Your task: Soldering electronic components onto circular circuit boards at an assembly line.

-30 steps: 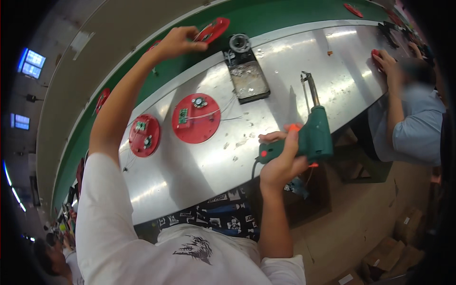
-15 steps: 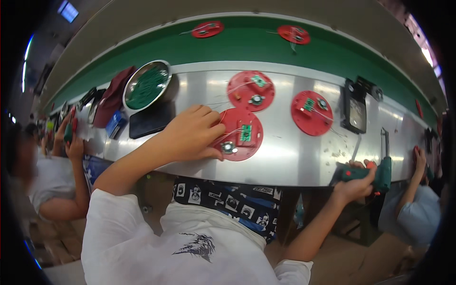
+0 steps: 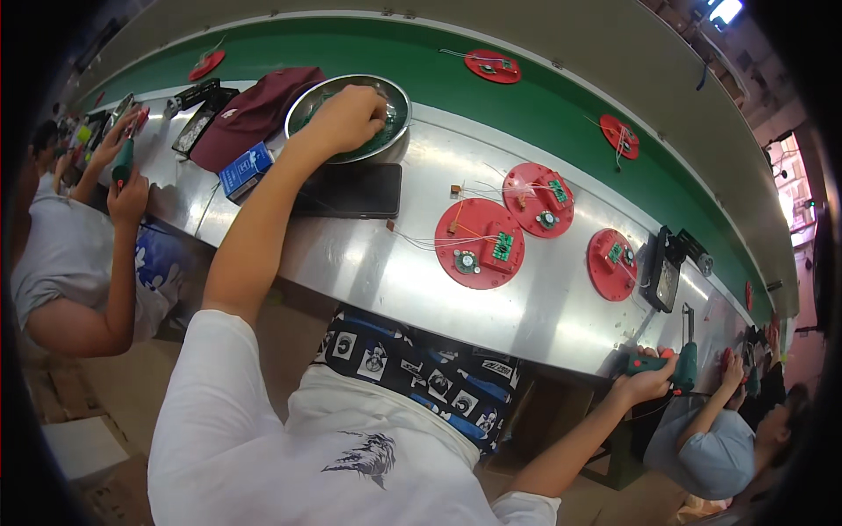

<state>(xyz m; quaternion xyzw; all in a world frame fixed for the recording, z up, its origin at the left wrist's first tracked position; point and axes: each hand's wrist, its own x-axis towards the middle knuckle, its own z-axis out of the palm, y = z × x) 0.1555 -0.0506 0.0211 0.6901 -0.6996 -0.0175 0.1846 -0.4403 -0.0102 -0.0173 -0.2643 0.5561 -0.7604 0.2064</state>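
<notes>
My left hand [image 3: 353, 116] reaches over a metal bowl [image 3: 400, 107] at the back left, fingers curled down into it. Whatever the fingertips grip is hidden; small green pieces [image 3: 373, 145] lie in the bowl. My right hand [image 3: 647, 382] is wrapped round a green electric screwdriver [image 3: 686, 368] at the bench's front right edge, its long bit pointing away from me. Between the hands lie three red discs: a near one [image 3: 474, 228], one touching behind it [image 3: 522, 180] and one farther right [image 3: 605, 285]. Each carries a green circuit board, a round metal part and loose wires.
A dark phone [image 3: 355, 191] lies before the bowl, beside a blue box [image 3: 246, 171] and a maroon cap [image 3: 254, 110]. More red discs [image 3: 493, 68] rest on the green strip behind. A black tray [image 3: 662, 276] stands right. Co-workers [image 3: 79, 272] sit on both sides.
My left hand has left the near red disc and moved left and back to the bowl. The view has turned left. My right hand still grips the electric screwdriver.
</notes>
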